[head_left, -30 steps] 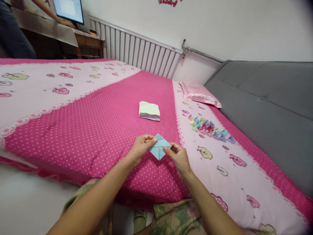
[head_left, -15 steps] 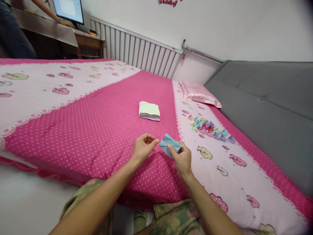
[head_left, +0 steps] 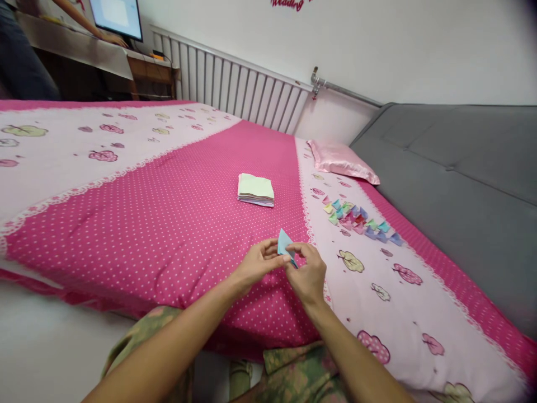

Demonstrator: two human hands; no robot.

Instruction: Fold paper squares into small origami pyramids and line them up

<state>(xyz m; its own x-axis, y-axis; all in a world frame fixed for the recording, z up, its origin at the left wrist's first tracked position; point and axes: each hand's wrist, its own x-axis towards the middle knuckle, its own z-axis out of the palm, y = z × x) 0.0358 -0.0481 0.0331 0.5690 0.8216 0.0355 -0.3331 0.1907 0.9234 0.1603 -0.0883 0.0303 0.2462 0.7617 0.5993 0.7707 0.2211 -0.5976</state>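
Note:
A small light-blue folded paper (head_left: 284, 244) is held over the near edge of the pink dotted bedspread (head_left: 176, 212). My left hand (head_left: 258, 263) pinches its left side and my right hand (head_left: 308, 271) pinches its right side, so most of the paper is hidden by my fingers. Farther up the bed lies a stack of coloured paper squares (head_left: 255, 190) with a pale green sheet on top. To the right a cluster of several small folded paper pieces (head_left: 361, 223) in mixed colours lies on the pale pink strip.
A pink satin pillow (head_left: 342, 162) rests by the grey sofa (head_left: 461, 184) on the right. A white radiator (head_left: 235, 89) runs along the far wall. At the top left another person's arm (head_left: 84, 22) reaches to a desk with a monitor (head_left: 117, 17).
The blue paper was let go by my left hand and shifted right in my right hand. It is now turned edge-up, folded narrower, with both hands pinching it again.

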